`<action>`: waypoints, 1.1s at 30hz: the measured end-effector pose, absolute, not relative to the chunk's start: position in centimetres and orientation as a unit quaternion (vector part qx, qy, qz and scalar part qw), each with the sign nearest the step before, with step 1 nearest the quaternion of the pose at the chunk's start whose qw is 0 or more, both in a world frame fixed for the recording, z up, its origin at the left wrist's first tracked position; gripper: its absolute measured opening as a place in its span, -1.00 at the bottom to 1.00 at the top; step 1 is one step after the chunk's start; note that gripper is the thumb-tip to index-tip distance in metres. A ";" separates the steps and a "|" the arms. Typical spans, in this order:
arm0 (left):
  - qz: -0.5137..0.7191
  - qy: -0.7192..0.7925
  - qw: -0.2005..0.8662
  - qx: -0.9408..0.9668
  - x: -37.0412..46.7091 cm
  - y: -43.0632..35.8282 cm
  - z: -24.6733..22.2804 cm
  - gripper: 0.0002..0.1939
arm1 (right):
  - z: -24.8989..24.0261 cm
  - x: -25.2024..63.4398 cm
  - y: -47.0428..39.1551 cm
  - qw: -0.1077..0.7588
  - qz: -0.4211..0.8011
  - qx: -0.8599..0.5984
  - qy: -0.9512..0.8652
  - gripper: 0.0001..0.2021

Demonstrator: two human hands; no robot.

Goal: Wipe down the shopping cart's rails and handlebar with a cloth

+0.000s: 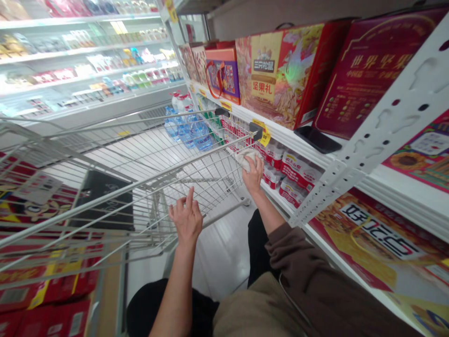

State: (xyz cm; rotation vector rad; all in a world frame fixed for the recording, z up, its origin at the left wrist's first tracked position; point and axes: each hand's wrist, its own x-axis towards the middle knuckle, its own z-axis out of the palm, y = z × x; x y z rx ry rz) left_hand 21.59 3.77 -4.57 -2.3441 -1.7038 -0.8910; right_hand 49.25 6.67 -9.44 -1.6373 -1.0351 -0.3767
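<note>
A wire shopping cart point(157, 168) stands in front of me and reaches off to the left. My right hand point(253, 174) is closed around a crumpled whitish cloth point(248, 158) at the right end of the cart's wire side. My left hand point(186, 216) is held beside the wires with the index finger stretched out and the other fingers partly bent; nothing shows in it. Whether its fingertips touch the wires I cannot tell. A grey plastic cap point(256, 130) sits on the cart's rail just above my right hand.
On the right, a white shelf rack bears gift boxes point(277, 70) and a black phone point(317, 139). Red-and-white bottle packs point(298, 171) fill the level below. Blue water bottles point(189, 128) stand on the floor beyond the cart. Red boxes point(49, 271) are stacked at the lower left.
</note>
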 end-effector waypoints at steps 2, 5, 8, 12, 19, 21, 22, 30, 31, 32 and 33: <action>-0.293 -0.560 0.053 -0.773 21.6 3.8 -4.5 -0.45 | -8.5 49.5 7.3 0.552 -0.167 -0.686 -0.444 -0.52; -0.289 -0.564 0.048 -0.772 21.6 3.7 -4.3 -0.45 | -8.7 49.5 7.7 0.542 -0.144 -0.687 -0.463 -0.52; -0.287 -0.562 0.050 -0.774 21.6 3.9 -4.3 -0.46 | -10.4 49.6 7.1 0.535 -0.110 -0.697 -0.465 -0.55; -0.291 -0.560 0.055 -0.774 21.6 4.1 -4.6 -0.46 | -10.3 51.5 7.0 0.552 -0.130 -0.698 -0.437 -0.53; -0.292 -0.563 0.062 -0.771 21.8 4.1 -4.7 -0.46 | -8.8 54.5 9.6 0.574 -0.132 -0.703 -0.399 -0.45; -0.289 -0.565 0.058 -0.771 21.8 4.1 -4.6 -0.46 | -10.6 54.4 9.2 0.577 -0.105 -0.706 -0.396 -0.48; -0.287 -0.564 0.054 -0.773 21.7 4.1 -4.5 -0.46 | -11.6 54.5 9.0 0.581 -0.097 -0.705 -0.394 -0.49; -0.367 -0.565 0.079 -0.735 19.7 3.2 -4.4 -0.49 | -13.7 58.6 9.8 0.638 -0.083 -0.685 -0.341 -0.31; -0.360 -0.568 0.089 -0.735 19.7 3.0 -4.6 -0.52 | -13.9 58.2 10.1 0.634 -0.075 -0.689 -0.342 -0.33; -0.350 -0.567 0.092 -0.740 19.7 2.9 -5.0 -0.55 | -14.2 57.4 10.3 0.628 -0.068 -0.694 -0.346 -0.35; -0.340 -0.564 0.090 -0.747 19.8 2.9 -5.3 -0.57 | -14.6 56.3 10.3 0.621 -0.062 -0.698 -0.352 -0.38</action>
